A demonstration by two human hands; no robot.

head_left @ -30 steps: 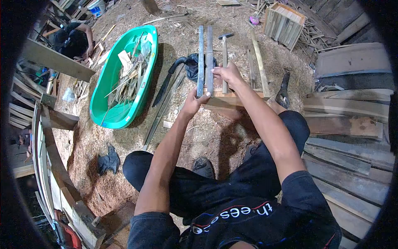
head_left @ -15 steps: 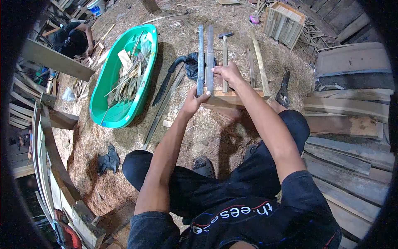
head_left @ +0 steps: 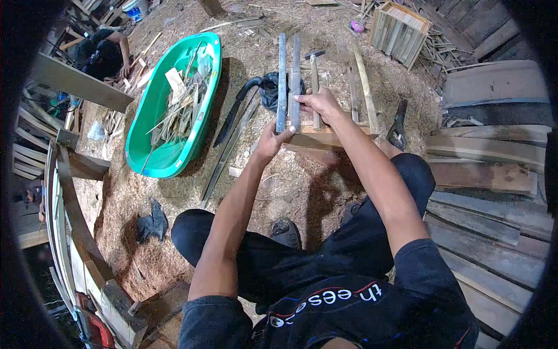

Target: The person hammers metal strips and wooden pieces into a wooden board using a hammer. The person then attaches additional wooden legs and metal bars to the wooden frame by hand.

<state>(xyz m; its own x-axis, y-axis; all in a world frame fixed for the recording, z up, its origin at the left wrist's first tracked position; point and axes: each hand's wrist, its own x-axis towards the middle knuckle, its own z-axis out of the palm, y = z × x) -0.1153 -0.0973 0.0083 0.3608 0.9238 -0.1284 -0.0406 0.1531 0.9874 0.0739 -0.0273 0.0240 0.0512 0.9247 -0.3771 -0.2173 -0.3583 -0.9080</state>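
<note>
Two narrow grey wood strips stand side by side at the near wooden block (head_left: 317, 141). My left hand (head_left: 271, 141) is closed at the lower end of the left strip (head_left: 282, 81), its thumb reaching the foot of the second strip. My right hand (head_left: 319, 104) pinches the second strip (head_left: 295, 70) partway up. A hammer (head_left: 315, 75) lies just right of them, its handle partly behind my right hand. Two more strips, a short one (head_left: 353, 93) and a longer pale one (head_left: 364, 87), rest at the block's right end.
A green tub (head_left: 133, 136) of wood scraps is at the left, with a dark-handled blade (head_left: 229, 123) beside it. Planks (head_left: 488, 218) lie along the right. A slatted wooden box (head_left: 398, 35) stands at the back right. Another person (head_left: 102, 55) is at the upper left.
Both hands keep their holds in nearly the same place. The tops of the two strips have shifted very slightly, and the hammer's head has tilted a little.
</note>
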